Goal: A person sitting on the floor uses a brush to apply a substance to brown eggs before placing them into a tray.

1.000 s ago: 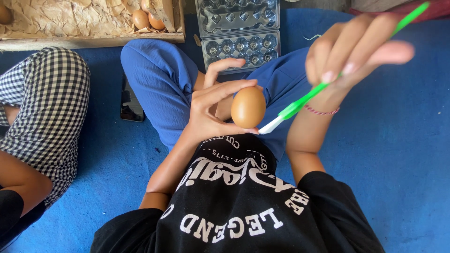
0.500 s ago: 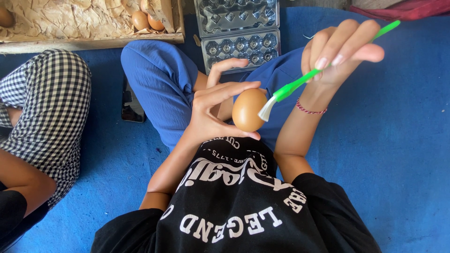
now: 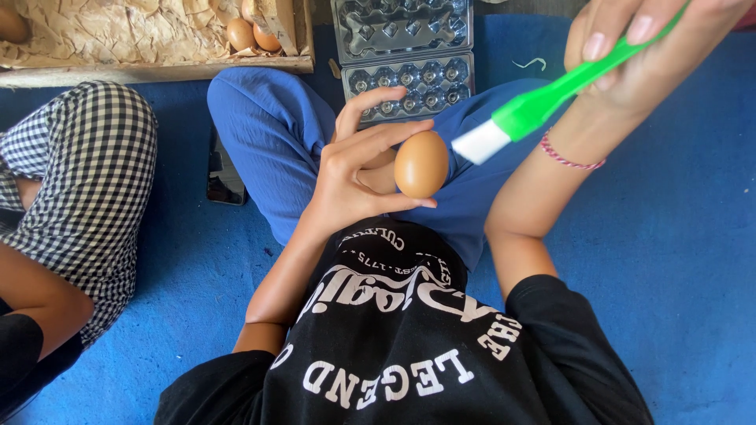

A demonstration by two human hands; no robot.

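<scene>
My left hand [image 3: 354,169] holds a brown egg [image 3: 420,164] upright between thumb and fingertips, in front of my chest. My right hand [image 3: 642,59] grips a green-handled brush [image 3: 551,94] at the upper right. The brush's white bristle tip [image 3: 480,143] hangs just to the right of the egg, a small gap between them. I sit cross-legged in blue trousers and a black printed shirt.
Two grey egg trays [image 3: 405,55] lie on the blue mat [image 3: 677,260] beyond my knees. A wooden box [image 3: 157,47] with paper padding and brown eggs [image 3: 253,33] stands at the top left. Another person in checked trousers [image 3: 79,173] sits at the left. A dark phone [image 3: 223,177] lies by my leg.
The brush touched the egg half a second ago; now my right hand has lifted it up and to the right, off the shell. The egg stays in my left hand.
</scene>
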